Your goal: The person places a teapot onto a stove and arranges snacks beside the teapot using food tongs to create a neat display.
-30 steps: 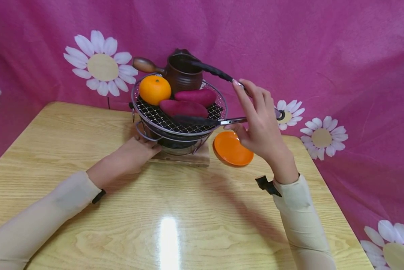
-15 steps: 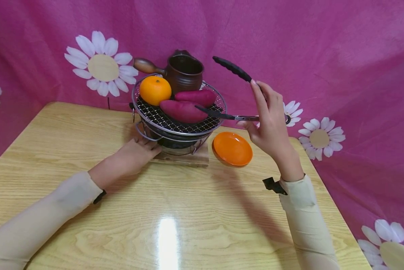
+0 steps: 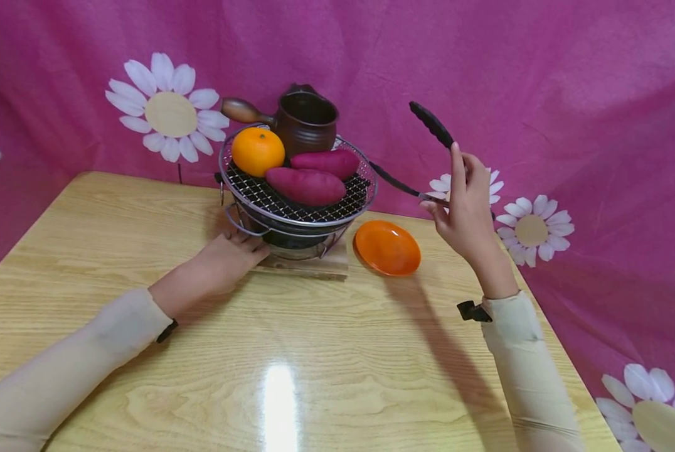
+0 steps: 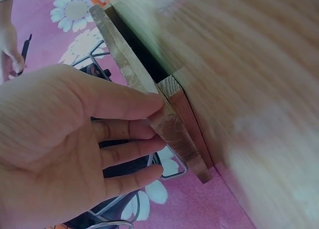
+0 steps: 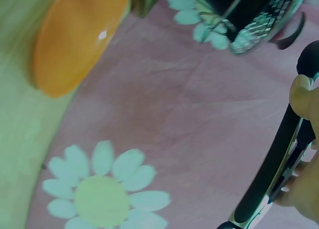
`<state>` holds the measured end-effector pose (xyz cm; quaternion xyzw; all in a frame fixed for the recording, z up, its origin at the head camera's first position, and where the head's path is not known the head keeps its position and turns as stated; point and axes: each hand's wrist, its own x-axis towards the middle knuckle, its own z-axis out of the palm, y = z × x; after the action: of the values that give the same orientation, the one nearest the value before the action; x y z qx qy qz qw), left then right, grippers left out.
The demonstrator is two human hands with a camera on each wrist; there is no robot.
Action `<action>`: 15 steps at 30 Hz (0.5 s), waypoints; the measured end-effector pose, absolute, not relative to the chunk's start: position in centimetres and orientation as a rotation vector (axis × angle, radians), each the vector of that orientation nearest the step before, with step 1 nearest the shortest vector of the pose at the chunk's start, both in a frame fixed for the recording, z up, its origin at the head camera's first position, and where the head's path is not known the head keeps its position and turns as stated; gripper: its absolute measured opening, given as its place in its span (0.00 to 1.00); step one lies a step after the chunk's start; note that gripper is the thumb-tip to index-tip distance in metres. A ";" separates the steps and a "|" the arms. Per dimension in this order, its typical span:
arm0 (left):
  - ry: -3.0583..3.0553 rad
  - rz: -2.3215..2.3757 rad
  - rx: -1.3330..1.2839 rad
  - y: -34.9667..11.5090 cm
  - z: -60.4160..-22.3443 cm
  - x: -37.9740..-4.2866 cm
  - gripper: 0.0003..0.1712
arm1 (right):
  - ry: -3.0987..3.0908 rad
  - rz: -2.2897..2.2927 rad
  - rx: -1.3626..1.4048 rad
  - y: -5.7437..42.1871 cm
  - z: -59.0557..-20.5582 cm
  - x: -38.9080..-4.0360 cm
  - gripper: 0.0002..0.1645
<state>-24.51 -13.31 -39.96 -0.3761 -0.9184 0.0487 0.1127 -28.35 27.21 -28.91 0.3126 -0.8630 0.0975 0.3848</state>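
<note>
My right hand (image 3: 470, 216) holds black-tipped tongs (image 3: 432, 125), their arms spread apart with nothing between them, right of the grill. In the right wrist view, the thumb lies on the tongs' handle (image 5: 269, 164). My left hand (image 3: 216, 260) grips the left end of a low wooden board (image 4: 174, 129), thumb at its edge and fingertips just past it. On that board stands a round tabletop grill with a wire mesh (image 3: 264, 199). Two purple sweet potatoes (image 3: 306, 186), an orange mandarin (image 3: 258, 152) and a dark brown side-handled pot (image 3: 306, 135) rest on the mesh.
An orange plate (image 3: 388, 248) lies on the wooden table (image 3: 202, 364), right of the grill. Wire handles (image 3: 241, 223) stick out from the grill's side. A pink cloth (image 3: 428, 56) with white flowers hangs behind the table.
My right hand has drawn the tongs rightward, away from the pot and sweet potatoes. The things on the mesh stay in place, and my left hand keeps its spot.
</note>
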 end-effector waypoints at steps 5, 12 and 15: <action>-2.681 0.125 -1.093 -13.3 -40.1 -24.5 0.24 | -2.246 0.221 0.757 28.8 -30.0 -29.1 0.57; -2.686 0.128 -1.084 -13.2 -39.9 -24.2 0.23 | -2.400 0.211 0.547 30.2 -31.5 -29.1 0.55; -2.693 0.122 -1.089 -13.2 -39.7 -24.1 0.23 | -2.451 0.219 0.450 30.5 -32.2 -29.1 0.56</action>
<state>-24.11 -13.18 -39.75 -0.3720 -0.9199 0.0415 0.1166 -29.15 30.49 -32.22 0.1707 -0.9300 0.0831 0.3147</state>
